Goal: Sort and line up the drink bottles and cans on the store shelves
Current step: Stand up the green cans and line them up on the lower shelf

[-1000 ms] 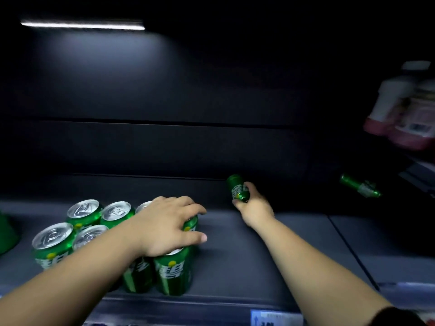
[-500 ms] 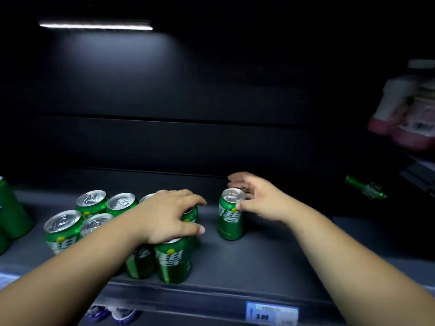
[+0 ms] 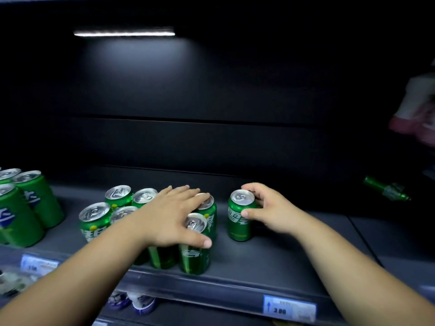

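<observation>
Green can (image 3: 239, 216) upright mid-shelf, gripped by right hand (image 3: 270, 211), apart from can cluster (image 3: 150, 222) near front edge. Left hand (image 3: 170, 218) spread flat over cluster, fingers wide, thumb on front can. Dark shelf (image 3: 270, 262), light strip (image 3: 124, 33) overhead.

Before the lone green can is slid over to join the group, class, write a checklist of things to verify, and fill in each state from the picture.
1. Right hand grips the lone can: ok, fingers wrap its side.
2. Lone can upright: ok.
3. Shelf between the lone can and the can cluster free of obstacles: ok.
4. Left hand steadies the cluster: ok, it rests on the tops.
5. Cluster lined up in straight rows: not ok, uneven.
6. Green bottle further right standing: not ok, lying down.
</observation>
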`<action>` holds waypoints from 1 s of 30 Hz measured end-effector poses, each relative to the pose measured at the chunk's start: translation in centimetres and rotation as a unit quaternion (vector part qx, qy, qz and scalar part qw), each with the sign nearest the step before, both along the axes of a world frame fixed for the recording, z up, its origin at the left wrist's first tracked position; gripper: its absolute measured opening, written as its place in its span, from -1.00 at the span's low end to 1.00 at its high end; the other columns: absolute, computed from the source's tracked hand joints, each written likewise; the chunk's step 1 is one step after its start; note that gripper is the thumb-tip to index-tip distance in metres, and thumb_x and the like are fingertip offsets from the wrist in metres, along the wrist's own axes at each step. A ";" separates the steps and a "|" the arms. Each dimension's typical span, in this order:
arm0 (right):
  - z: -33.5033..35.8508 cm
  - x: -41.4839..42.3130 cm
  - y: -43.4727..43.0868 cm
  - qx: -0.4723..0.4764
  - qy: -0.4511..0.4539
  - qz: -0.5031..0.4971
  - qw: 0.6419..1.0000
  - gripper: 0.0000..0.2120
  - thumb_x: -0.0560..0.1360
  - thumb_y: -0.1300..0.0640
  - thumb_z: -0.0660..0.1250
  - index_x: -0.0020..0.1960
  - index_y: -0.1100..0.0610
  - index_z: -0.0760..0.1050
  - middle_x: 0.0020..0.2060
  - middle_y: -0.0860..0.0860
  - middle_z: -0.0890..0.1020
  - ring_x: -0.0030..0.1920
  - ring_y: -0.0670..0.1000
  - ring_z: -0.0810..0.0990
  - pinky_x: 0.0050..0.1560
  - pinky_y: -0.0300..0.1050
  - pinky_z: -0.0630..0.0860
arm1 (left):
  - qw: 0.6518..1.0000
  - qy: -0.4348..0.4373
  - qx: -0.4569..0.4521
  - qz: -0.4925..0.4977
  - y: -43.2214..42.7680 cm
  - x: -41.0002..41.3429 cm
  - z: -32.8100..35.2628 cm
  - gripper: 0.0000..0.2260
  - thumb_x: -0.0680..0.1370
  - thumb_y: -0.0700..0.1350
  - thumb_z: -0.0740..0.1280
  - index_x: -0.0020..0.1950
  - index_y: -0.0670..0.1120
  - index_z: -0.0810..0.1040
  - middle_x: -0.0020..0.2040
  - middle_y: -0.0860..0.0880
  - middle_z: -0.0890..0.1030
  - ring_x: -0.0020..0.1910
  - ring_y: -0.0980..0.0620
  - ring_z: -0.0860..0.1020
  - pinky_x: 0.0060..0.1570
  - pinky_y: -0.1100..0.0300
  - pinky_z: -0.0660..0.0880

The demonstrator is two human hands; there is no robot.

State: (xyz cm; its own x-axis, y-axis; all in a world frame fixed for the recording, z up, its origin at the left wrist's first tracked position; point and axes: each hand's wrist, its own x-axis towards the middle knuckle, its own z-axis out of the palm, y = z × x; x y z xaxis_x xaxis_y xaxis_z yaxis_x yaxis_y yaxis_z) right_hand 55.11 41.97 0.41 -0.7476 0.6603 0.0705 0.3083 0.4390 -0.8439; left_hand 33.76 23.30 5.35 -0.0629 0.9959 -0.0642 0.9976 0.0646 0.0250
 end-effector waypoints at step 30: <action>-2.2 -0.1 -9.6 -0.021 0.028 -0.168 0.985 -0.15 0.49 0.10 0.49 0.62 -0.03 0.07 0.54 0.02 0.30 0.49 0.00 0.34 0.47 0.06 0.35 | 0.997 0.027 0.052 -0.043 -0.6 0.8 0.5 0.03 0.19 0.58 -0.03 0.59 0.12 0.12 0.59 -0.04 0.20 0.57 -0.12 0.15 0.50 -0.16 0.13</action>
